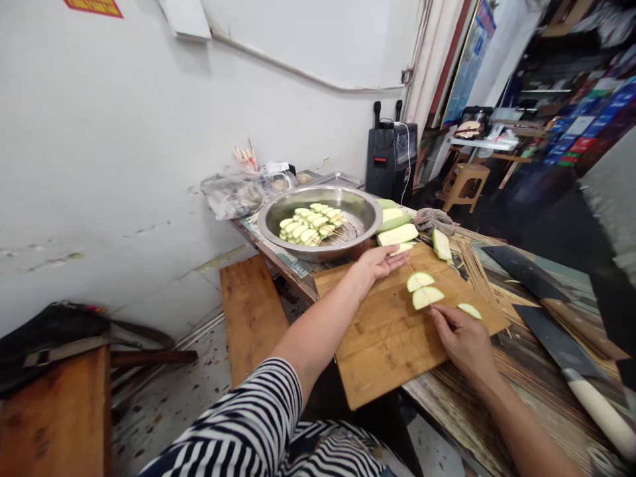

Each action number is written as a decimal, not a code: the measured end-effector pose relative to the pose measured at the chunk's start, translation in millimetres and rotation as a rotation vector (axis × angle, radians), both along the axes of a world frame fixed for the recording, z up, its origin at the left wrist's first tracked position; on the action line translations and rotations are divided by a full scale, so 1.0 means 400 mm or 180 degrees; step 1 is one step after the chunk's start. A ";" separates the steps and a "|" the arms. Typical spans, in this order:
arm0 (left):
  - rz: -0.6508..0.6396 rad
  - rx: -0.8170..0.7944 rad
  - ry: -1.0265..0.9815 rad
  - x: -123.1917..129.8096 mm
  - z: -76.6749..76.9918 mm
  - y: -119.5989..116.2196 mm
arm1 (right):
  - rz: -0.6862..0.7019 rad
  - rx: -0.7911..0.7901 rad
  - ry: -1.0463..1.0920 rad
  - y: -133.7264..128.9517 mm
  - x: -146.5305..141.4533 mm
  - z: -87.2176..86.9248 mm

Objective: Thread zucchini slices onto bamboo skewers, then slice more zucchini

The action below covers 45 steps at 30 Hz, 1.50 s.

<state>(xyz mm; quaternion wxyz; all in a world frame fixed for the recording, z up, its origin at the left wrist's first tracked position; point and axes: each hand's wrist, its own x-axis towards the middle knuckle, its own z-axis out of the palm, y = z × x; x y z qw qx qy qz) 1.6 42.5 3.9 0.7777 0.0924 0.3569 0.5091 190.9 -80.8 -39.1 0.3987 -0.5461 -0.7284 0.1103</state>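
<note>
The person's right hand (462, 336) pinched a thin skewer (410, 266) between thumb and fingers; it bore two green-rimmed slices (427, 297) over the cutting board (377, 341). The left hand (379, 263), fingers extended, held another slice (403, 248) near the skewer's far end. A metal basin (318, 252) containing loaded skewers (311, 223) stood beyond.

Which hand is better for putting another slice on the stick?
Probably the left hand: it holds a green-edged slice near the far end of the stick. The right hand is busy pinching the near end, just below two threaded slices.
</note>
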 end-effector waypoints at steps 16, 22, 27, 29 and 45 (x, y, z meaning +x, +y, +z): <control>-0.0039 0.0098 0.0294 0.004 0.010 -0.009 | -0.0032 -0.0017 0.0088 -0.001 -0.005 0.005; -0.0016 0.0112 0.0285 0.009 0.007 -0.009 | -0.0054 0.0028 0.0070 -0.001 -0.006 0.010; -0.0023 0.0135 0.0273 0.016 0.004 -0.009 | -0.0080 0.0068 0.0033 0.000 -0.006 0.008; -0.0036 0.0154 0.0281 0.018 0.003 -0.009 | -0.0087 0.0083 0.0019 0.001 -0.006 0.008; 0.0110 -0.0060 0.0152 0.005 0.003 -0.004 | -0.0033 0.0071 -0.0011 0.000 -0.003 0.003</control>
